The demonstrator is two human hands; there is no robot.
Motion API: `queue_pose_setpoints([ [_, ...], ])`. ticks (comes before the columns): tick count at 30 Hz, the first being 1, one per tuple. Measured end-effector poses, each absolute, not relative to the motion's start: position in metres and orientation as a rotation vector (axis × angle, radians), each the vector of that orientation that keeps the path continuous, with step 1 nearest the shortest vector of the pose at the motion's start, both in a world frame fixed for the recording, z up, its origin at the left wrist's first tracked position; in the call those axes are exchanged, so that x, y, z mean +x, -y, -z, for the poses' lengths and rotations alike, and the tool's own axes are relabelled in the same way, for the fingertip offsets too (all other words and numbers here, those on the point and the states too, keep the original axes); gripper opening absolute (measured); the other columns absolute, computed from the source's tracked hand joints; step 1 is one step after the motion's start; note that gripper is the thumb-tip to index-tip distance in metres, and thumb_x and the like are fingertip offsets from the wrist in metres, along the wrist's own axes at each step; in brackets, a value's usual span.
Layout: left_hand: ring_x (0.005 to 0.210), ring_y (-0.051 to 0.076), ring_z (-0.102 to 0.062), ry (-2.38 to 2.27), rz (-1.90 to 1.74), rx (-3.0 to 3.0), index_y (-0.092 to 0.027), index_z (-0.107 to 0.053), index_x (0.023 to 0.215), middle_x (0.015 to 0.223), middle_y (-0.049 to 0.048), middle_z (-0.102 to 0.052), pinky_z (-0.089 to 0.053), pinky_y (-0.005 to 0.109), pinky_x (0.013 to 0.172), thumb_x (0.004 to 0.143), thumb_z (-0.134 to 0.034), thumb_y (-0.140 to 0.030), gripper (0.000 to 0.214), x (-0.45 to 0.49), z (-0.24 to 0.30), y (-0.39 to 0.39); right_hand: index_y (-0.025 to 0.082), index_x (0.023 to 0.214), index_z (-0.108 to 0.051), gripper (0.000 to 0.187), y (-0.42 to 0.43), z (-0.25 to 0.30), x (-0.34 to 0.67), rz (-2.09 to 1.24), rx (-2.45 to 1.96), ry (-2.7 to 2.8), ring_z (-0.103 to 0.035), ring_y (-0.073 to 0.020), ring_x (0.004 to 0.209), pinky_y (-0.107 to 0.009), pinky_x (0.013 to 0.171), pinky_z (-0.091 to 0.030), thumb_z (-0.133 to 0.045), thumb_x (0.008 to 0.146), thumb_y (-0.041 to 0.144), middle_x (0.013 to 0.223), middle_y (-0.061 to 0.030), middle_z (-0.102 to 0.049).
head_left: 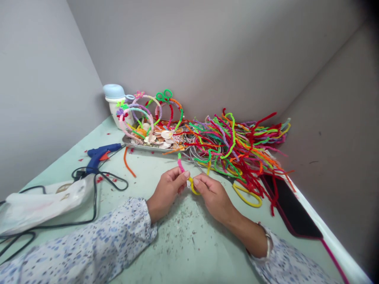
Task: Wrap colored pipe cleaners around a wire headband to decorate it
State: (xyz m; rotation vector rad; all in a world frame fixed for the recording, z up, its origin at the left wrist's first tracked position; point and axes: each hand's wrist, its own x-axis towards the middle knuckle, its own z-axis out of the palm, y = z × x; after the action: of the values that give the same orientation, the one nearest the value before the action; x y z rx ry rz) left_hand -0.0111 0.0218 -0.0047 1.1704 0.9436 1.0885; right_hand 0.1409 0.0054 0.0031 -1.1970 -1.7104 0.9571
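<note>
Above the table's middle, my left hand (168, 189) is closed around a thin band (181, 165), whose fuzzy covering runs from green at the tip through pink to yellow. My right hand (217, 197) pinches the yellow pipe cleaner (194, 188), which curls in a small loop between the two hands and joins the band by the left fingertips. My fingers hide part of that join. Beyond the right hand lies a big tangled pile of coloured pipe cleaners (232, 136), with a yellow scissor handle (250, 196) poking out from under it.
Behind stands a metal tray (154, 149) of shells, with finished-looking wrapped headbands (151, 114) and a blue-lidded bottle (114, 96). At left lie a blue glue gun (96, 158), its black cord and a plastic bag (50, 207). A cabled phone (293, 209) rests near the right edge.
</note>
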Motion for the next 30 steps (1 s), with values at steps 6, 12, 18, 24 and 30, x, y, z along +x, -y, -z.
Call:
queue_pose_setpoints([
  [6,0.046,0.006,-0.032,-0.933,-1.108,1.155,-0.017,-0.046,0.064,0.050,-0.0067,-0.041,-0.027,0.020,0.047,0.085,-0.060,-0.038,0.033,-0.012,0.005,-0.023,0.020,0.077,-0.058,0.022,-0.004,-0.003,0.143,-0.750,-1.221,1.781,-0.054,-0.0163,0.074,-0.029,0.070,-0.044,-0.046,0.092,0.030,0.075,-0.0007,-0.057],
  [12,0.044,0.004,-0.036,-0.887,-1.155,1.005,-0.016,-0.050,0.069,0.056,-0.0058,-0.048,-0.027,0.018,0.044,0.084,-0.062,-0.038,0.030,-0.012,0.007,-0.025,0.019,0.088,-0.059,0.005,0.003,0.000,0.144,-0.069,-0.993,1.894,-0.059,-0.0196,0.084,-0.035,0.077,-0.044,-0.061,0.084,0.020,0.085,-0.0043,-0.064],
  [18,0.042,0.003,-0.036,-0.861,-1.169,0.881,-0.015,-0.050,0.069,0.055,-0.0058,-0.047,-0.025,0.017,0.042,0.084,-0.063,-0.038,0.030,-0.013,0.005,-0.027,0.017,0.107,-0.058,0.021,0.011,0.002,0.139,0.040,-0.992,2.049,-0.064,-0.0186,0.077,-0.033,0.070,-0.045,-0.060,0.086,0.018,0.096,-0.0068,-0.071],
  [24,0.043,0.003,-0.036,-0.863,-1.161,0.894,-0.015,-0.051,0.069,0.056,-0.0054,-0.048,-0.027,0.016,0.043,0.083,-0.064,-0.038,0.030,-0.013,0.006,-0.028,0.019,0.102,-0.059,0.015,0.015,0.001,0.136,-0.147,-0.935,2.007,-0.060,-0.0118,0.059,-0.025,0.062,-0.046,-0.057,0.087,0.017,0.083,-0.0017,-0.071],
  [30,0.045,0.003,-0.038,-0.858,-1.168,0.893,-0.014,-0.052,0.070,0.059,-0.0046,-0.049,-0.028,0.016,0.044,0.084,-0.063,-0.037,0.029,-0.013,0.005,-0.028,0.018,0.108,-0.058,0.024,0.011,0.000,0.142,-0.252,-0.870,1.954,-0.063,-0.0107,0.064,-0.022,0.063,-0.048,-0.052,0.087,0.009,0.083,-0.0010,-0.070],
])
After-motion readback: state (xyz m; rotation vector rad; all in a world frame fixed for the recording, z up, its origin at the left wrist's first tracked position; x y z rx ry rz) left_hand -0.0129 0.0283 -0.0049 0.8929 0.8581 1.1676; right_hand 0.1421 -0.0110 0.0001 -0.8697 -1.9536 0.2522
